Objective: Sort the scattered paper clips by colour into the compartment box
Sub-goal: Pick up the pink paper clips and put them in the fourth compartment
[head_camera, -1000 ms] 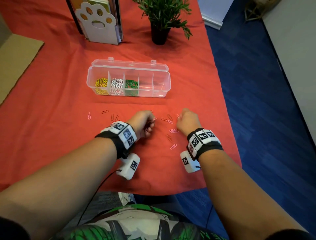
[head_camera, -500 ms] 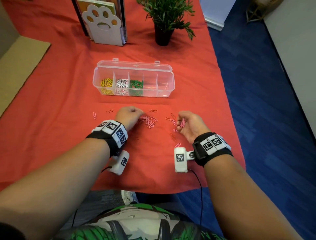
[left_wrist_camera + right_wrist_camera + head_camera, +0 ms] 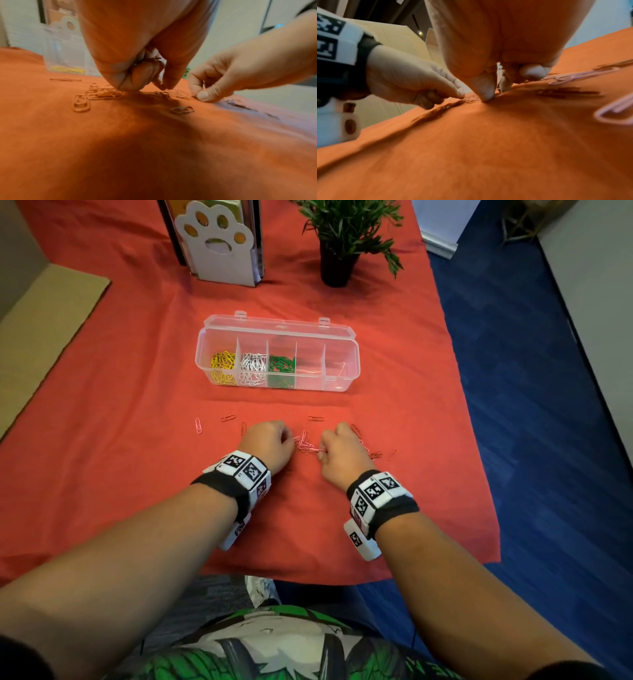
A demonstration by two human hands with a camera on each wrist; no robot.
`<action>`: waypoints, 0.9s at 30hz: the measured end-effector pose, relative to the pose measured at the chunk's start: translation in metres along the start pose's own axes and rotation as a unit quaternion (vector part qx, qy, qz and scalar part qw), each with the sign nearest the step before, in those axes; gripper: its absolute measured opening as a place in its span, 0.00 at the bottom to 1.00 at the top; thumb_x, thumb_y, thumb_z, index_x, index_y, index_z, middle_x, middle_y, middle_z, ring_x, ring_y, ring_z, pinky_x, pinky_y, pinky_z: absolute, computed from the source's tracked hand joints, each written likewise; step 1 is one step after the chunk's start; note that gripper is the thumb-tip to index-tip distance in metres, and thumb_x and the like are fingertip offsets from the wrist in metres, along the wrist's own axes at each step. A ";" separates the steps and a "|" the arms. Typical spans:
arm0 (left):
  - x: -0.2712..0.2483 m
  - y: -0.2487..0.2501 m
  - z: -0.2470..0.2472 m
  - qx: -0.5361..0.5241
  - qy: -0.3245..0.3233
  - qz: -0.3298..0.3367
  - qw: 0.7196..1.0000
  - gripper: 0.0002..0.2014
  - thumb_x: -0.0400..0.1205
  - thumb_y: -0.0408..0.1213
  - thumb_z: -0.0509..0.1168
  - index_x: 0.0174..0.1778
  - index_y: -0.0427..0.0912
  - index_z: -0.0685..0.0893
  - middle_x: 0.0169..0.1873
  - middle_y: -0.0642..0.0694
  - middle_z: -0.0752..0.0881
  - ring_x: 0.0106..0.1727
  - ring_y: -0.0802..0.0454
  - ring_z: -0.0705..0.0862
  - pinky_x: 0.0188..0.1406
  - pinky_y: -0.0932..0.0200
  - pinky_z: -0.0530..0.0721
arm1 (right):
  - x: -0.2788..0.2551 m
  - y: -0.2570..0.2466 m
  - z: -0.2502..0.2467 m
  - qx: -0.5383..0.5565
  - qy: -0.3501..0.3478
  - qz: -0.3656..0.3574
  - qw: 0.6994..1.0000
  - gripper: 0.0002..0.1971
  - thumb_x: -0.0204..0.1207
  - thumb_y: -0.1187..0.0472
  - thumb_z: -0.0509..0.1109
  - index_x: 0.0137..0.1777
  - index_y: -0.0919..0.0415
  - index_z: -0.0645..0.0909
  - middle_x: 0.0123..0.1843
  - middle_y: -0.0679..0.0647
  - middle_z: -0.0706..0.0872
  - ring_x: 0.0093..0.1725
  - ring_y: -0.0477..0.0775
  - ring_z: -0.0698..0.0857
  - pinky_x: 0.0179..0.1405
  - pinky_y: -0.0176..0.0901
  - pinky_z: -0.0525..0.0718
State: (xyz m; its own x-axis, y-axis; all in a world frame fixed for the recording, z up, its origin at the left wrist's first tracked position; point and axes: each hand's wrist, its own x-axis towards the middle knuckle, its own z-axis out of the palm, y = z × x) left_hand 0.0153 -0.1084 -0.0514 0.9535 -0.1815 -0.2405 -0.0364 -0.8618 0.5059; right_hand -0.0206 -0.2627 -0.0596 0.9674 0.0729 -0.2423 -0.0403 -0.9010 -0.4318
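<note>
The clear compartment box (image 3: 346,350) lies open in the middle of the red cloth, with yellow clips (image 3: 222,364), white clips (image 3: 252,366) and green clips (image 3: 281,366) in its three left compartments. A small heap of pink clips (image 3: 306,444) lies between my hands. My left hand (image 3: 291,445) is curled at the heap's left edge, thumb and forefinger pinched down at the cloth (image 3: 164,87), with clip wire showing inside the curled fingers. My right hand (image 3: 323,451) pinches clips at the heap's right edge, thumb tip pressed on the cloth (image 3: 494,90).
Loose clips lie left of my hands (image 3: 198,425), ahead (image 3: 315,418) and to the right (image 3: 376,455). A paw-shaped file holder (image 3: 219,244) and a potted plant (image 3: 337,265) stand behind the box. The cloth's right edge (image 3: 479,460) drops to blue floor.
My right hand, which held pink clips up half a second ago, has turned down and moved left to the heap. My left hand has shifted right to meet it.
</note>
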 end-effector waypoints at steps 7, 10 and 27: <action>-0.005 0.010 -0.020 -0.406 -0.139 -0.252 0.867 0.11 0.77 0.32 0.55 0.27 0.43 0.70 0.21 0.46 0.70 0.21 0.49 0.67 0.23 0.64 0.64 | -0.004 0.011 -0.020 0.273 -0.026 0.136 0.952 0.12 0.72 0.67 0.70 0.32 0.52 0.76 0.25 0.46 0.73 0.22 0.39 0.72 0.26 0.33 0.70; -0.014 0.010 -0.028 -0.559 -0.176 -0.261 0.767 0.04 0.62 0.32 0.51 0.24 0.44 0.70 0.22 0.47 0.68 0.16 0.54 0.64 0.20 0.71 0.62 | -0.010 0.007 -0.025 0.449 -0.020 0.170 0.877 0.13 0.73 0.73 0.69 0.35 0.54 0.80 0.25 0.45 0.75 0.17 0.36 0.68 0.16 0.27 0.63; -0.002 0.004 -0.014 -0.093 -0.023 -0.063 0.993 0.08 0.74 0.44 0.70 0.40 0.44 0.89 0.37 0.42 0.90 0.42 0.44 0.87 0.41 0.59 0.79 | 0.007 -0.007 -0.021 0.315 -0.045 0.184 0.930 0.11 0.71 0.66 0.68 0.30 0.53 0.78 0.32 0.47 0.80 0.33 0.45 0.78 0.34 0.34 0.77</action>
State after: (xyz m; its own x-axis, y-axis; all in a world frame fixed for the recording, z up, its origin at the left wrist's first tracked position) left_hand 0.0173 -0.1047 -0.0368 0.9326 -0.1032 -0.3459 0.1416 -0.7769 0.6135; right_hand -0.0085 -0.2648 -0.0398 0.8350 -0.1296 -0.5348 -0.5310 -0.4445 -0.7214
